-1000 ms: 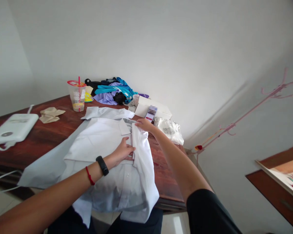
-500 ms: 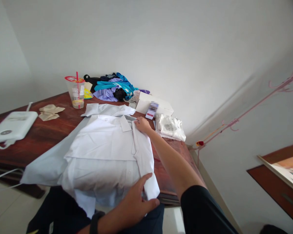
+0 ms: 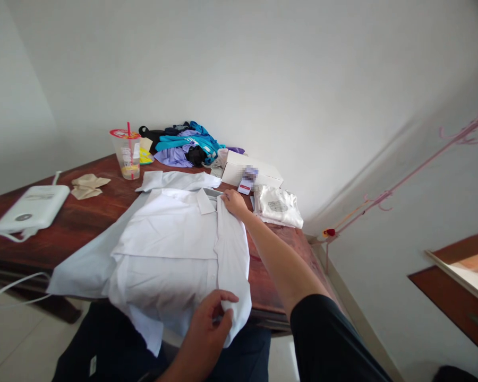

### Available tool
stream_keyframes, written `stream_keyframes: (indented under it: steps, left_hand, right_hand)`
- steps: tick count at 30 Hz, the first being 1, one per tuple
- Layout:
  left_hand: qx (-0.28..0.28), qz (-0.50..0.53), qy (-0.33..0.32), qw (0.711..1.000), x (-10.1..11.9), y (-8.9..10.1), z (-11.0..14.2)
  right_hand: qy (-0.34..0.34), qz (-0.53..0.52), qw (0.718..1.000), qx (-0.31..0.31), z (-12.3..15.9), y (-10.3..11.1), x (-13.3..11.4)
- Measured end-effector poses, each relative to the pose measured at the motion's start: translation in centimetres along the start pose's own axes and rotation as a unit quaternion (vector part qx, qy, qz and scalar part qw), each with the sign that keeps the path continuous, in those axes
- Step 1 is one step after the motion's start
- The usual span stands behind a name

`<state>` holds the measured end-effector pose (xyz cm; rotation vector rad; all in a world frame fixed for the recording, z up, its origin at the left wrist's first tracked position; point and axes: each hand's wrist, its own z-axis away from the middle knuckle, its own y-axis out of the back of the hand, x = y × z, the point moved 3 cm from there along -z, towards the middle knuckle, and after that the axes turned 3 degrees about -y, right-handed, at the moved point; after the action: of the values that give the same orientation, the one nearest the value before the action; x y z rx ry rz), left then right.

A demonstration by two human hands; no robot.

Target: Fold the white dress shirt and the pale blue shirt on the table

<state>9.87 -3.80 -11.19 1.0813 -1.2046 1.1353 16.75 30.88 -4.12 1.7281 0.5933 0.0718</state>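
A white collared shirt [image 3: 163, 223] lies partly folded on the table, its lower hem hanging over the near edge. My right hand [image 3: 235, 203] reaches across to the collar, its fingers closed on the cloth at the shoulder fold. At the shirt's near right corner is my left hand [image 3: 212, 318]. Its fingers are bent, with a gap between thumb and forefinger, and nothing shows held in them. The folded right side of the shirt bulges beside that hand.
On the wooden table [image 3: 99, 217] are a white power bank [image 3: 34, 208] with a cable, a crumpled napkin [image 3: 88, 185] and a plastic cup [image 3: 129, 159]. Behind are piled clothes [image 3: 191, 143], a white box [image 3: 258, 168] and a folded white garment [image 3: 276, 206]. A pink coat rack [image 3: 382, 197] leans right.
My left hand has moved left and slightly up, and its spread thumb and fingers have drawn closer together. The shirt's right lower edge has shifted inward. My right hand stays at the collar.
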Motion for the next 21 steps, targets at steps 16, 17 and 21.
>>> stream_keyframes:
  steps: [16, 17, 21]
  left_hand:
    - [-0.094, -0.197, -0.067, 0.973, -6.3, 3.4, 4.5]
    - [-0.111, -0.211, -0.057, 0.970, -6.6, 3.4, 4.5]
    - [-0.159, -0.261, -0.030, 0.952, -7.6, 2.7, 3.9]
  right_hand:
    - [0.034, -0.029, 0.999, 0.026, -0.5, -0.6, 0.7]
    - [0.039, -0.031, 0.999, 0.020, -0.5, -0.7, 0.6]
    - [0.046, -0.033, 0.998, 0.013, -0.6, -0.9, 0.3]
